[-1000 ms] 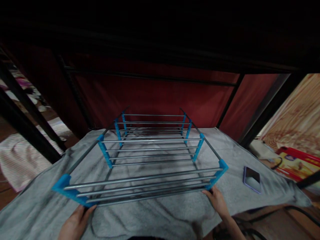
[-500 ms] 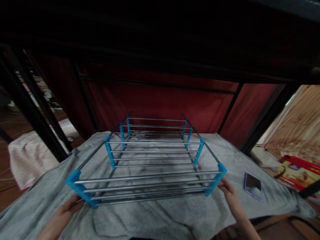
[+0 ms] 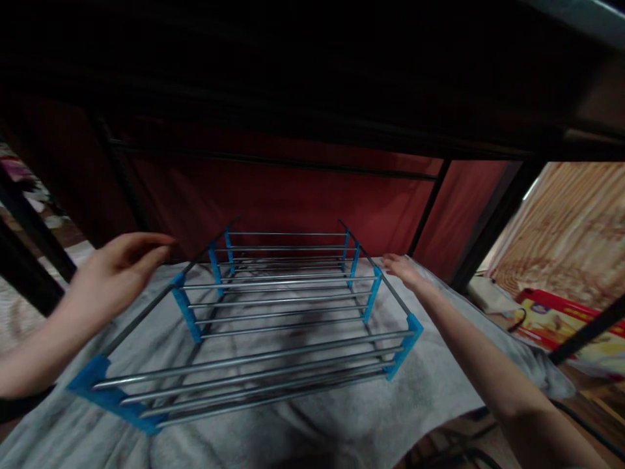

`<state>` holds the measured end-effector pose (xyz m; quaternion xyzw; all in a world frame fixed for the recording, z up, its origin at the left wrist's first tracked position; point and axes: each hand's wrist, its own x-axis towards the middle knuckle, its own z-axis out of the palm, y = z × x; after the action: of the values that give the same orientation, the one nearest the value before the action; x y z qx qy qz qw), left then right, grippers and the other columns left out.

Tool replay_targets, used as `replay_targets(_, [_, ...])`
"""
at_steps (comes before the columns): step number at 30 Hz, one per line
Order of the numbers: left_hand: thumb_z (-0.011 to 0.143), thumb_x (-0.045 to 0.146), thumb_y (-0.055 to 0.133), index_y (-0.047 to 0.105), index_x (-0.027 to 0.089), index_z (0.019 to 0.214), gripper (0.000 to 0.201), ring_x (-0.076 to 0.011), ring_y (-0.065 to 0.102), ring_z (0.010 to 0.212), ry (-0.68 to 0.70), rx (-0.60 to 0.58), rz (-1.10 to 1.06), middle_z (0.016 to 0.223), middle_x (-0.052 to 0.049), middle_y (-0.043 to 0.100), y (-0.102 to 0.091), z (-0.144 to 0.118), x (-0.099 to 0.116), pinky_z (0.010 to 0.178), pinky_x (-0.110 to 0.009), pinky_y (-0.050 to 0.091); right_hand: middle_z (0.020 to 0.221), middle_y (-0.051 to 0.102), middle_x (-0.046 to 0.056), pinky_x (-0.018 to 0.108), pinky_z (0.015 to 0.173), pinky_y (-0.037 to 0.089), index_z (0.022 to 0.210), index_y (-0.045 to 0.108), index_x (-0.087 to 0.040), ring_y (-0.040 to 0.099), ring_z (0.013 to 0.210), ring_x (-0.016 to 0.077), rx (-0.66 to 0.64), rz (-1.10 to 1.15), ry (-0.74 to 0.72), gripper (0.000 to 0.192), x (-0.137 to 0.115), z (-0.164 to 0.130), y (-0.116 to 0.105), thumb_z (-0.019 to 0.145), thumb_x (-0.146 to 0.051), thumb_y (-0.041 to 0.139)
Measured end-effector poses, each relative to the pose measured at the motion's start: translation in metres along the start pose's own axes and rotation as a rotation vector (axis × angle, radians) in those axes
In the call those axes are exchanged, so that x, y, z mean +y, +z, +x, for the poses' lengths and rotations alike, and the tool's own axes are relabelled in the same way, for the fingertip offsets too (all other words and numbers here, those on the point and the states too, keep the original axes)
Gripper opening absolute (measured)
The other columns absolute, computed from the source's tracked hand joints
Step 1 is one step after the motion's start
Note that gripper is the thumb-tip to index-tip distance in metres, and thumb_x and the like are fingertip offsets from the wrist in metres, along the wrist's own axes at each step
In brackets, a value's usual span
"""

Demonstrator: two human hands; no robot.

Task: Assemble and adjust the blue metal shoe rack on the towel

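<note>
A rack of grey metal tubes with blue plastic joints (image 3: 286, 352) lies lengthwise on a grey blanket (image 3: 415, 404), stretching away from me. My left hand (image 3: 124, 267) hovers in the air by the rack's left side, thumb and fingers apart and holding nothing. On the other side, my right hand (image 3: 400, 268) reaches forward beside the right rail, close to a blue joint (image 3: 374, 293). Its fingers are extended and empty; whether they touch the rail I cannot tell.
A dark frame overhangs the top, with a black post (image 3: 493, 228) at right and more at left. Behind hangs a red curtain (image 3: 293, 202). A red and yellow box (image 3: 561, 319) sits at right, near a dark cable (image 3: 586, 423).
Both hands have left the rack's near corners and moved up and forward along its sides. The view has shifted, and my right forearm now crosses where the phone was seen.
</note>
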<state>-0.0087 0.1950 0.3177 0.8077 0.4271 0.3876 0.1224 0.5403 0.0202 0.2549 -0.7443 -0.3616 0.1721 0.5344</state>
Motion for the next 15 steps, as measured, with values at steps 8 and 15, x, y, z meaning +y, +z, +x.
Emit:
replay_targets(8, [0.09,0.033,0.043,0.049,0.012,0.133,0.049,-0.0257,0.049,0.128,0.385,-0.328,0.388,0.14,-0.015,0.052,0.186,0.101,0.099,0.107,-0.039,0.039,0.074,0.063,0.007,0.023,0.05,0.048,0.097,0.06,-0.01,0.06,0.057,0.0143,-0.18,-0.15,0.137,0.021,0.009,0.055,0.049,0.086,-0.028,0.059])
replay_targets(15, [0.093,0.024,0.042,0.047,0.015,0.136,0.043,-0.0297,0.04,0.135,0.571,-0.394,0.474,0.145,-0.015,0.047,0.336,0.148,0.151,0.112,-0.047,0.027,0.059,0.061,0.002,0.023,0.046,0.046,0.105,0.059,-0.014,0.056,0.044,0.0133,-0.234,-0.275,0.15,0.02,0.033,0.085,0.066,0.088,-0.02,0.051])
